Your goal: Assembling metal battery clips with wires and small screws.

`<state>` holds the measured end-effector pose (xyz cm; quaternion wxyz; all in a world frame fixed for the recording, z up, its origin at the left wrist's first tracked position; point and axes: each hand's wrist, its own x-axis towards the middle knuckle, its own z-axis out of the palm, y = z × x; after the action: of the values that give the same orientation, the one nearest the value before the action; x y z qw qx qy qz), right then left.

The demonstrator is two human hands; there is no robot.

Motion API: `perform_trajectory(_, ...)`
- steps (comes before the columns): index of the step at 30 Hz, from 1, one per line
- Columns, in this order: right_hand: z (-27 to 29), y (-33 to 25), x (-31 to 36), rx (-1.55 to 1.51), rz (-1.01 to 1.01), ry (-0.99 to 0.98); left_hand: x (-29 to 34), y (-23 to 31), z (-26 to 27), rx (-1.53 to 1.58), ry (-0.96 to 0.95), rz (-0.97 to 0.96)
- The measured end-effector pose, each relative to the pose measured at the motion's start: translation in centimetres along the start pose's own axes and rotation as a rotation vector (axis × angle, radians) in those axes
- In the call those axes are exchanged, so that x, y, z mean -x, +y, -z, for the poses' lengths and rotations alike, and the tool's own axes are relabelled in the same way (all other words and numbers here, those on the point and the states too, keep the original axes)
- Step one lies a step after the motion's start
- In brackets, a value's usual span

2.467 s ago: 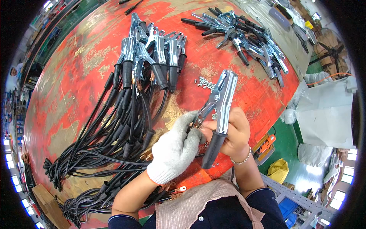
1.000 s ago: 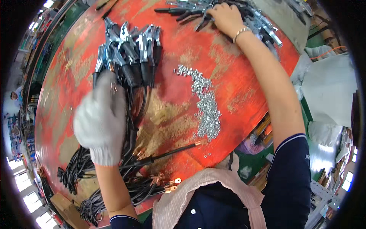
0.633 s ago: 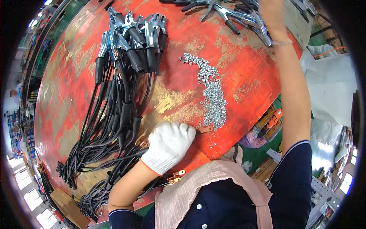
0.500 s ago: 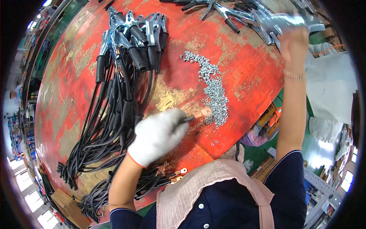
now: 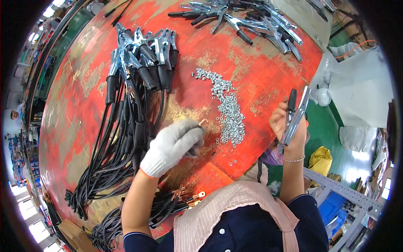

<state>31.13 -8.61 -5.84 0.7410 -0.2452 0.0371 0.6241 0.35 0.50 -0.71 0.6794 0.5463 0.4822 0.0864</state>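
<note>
My left hand (image 5: 170,147), in a white knitted glove, is closed on a black cable; its copper lug (image 5: 202,122) pokes out past the fingertips, turned edge-on. Most of that cable is hidden by the glove. Off the table's right edge, my bare right hand (image 5: 297,142) grips a silver spring clamp (image 5: 297,119) with a black handle sleeve. Between the hands lies a heap of small silver nuts (image 5: 231,119) on the red, worn table (image 5: 268,80). Left of the glove, finished-looking clamps (image 5: 134,56) are joined to a bundle of black cables (image 5: 105,155).
More loose clamps (image 5: 273,27) are piled at the table's far right. Cables with copper lugs (image 5: 201,194) lie by the near edge, close to my apron (image 5: 210,206). Beyond the right edge stand a grey metal frame (image 5: 348,191), a blue bin (image 5: 333,210) and a yellow bag (image 5: 321,159).
My right hand has come back from the far clamp pile toward me, bringing a clamp. My left hand has drawn the lug slightly back from the nuts and turned it.
</note>
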Motion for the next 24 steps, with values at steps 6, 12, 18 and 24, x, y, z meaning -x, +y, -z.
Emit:
perform_trajectory(6,1.3,2.5,3.0,0.094,-0.228,-0.217,1.2,1.5,0.5,-0.544,0.251,-0.283)
perform_trajectory(12,-3.5,3.7,3.0,0.360,0.028,-0.172,1.7,2.7,1.8,-0.369,0.340,-0.339)
perform_trajectory(18,-0.7,2.9,3.1,0.739,0.061,-0.324,0.0,-0.1,-0.1,-0.240,0.107,-0.191)
perform_trajectory(24,-1.1,2.1,3.5,0.960,0.326,-0.238,0.8,1.2,-0.7,-0.060,0.101,-0.093)
